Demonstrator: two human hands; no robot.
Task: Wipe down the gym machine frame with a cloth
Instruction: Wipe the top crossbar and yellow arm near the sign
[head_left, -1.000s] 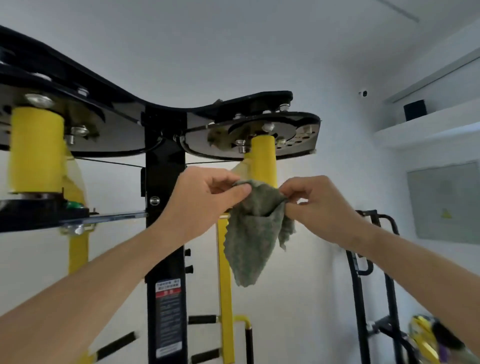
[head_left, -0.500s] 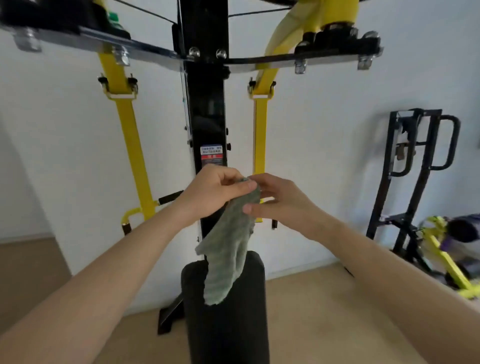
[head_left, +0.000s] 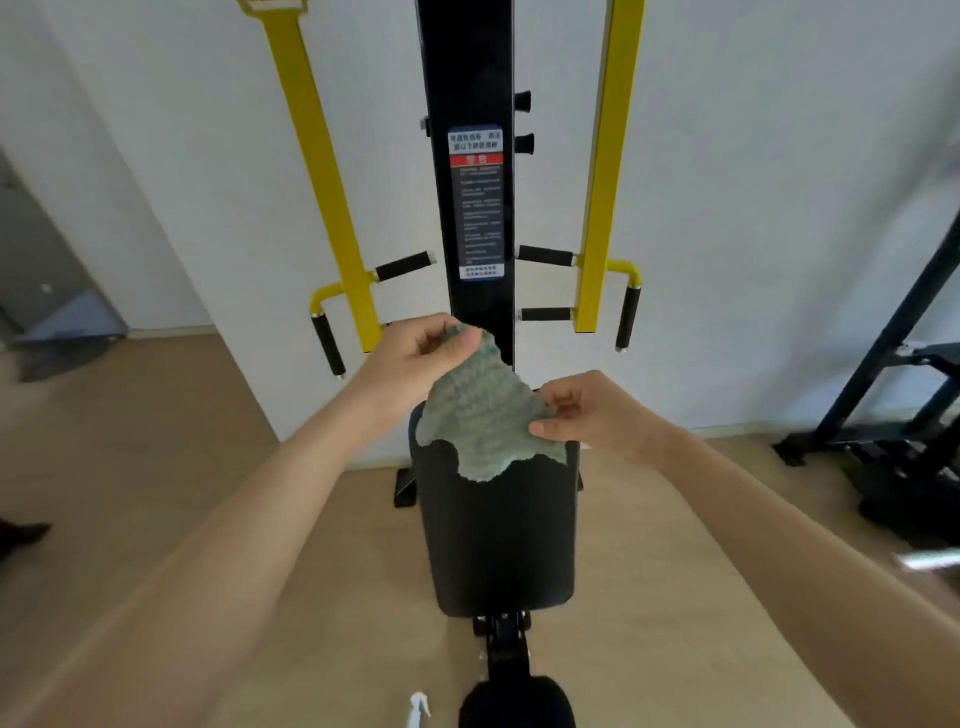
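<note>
Stretching between the two hands, the green cloth (head_left: 483, 415) hangs spread in the air; the left hand (head_left: 410, 358) pinches its upper corner, thumb and curled fingers (head_left: 465, 340) closed on the fabric; the right hand (head_left: 597, 410) pinches the opposite edge, thumb beneath and bent fingers over the fold; the cloth's wavy lower hem droops below the right fingertips, in front of the top of the black padded seat (head_left: 498, 545); just beyond the left fingers rises the black upright of the gym machine frame (head_left: 467, 78), and whether the cloth touches it cannot be told; a printed warning label (head_left: 476, 202) with a red band sits on that upright, above the left fingers; yellow bars stand to either side, one (head_left: 317, 156) outward of the left hand and one (head_left: 608, 156) above the right hand, each carrying black foam grips (head_left: 545, 254); a white spray bottle (head_left: 418, 709) shows at the bottom edge, well below both hands, on the tan floor (head_left: 156, 441); a dark rack (head_left: 893, 364) stands far outward of the right fingers.
</note>
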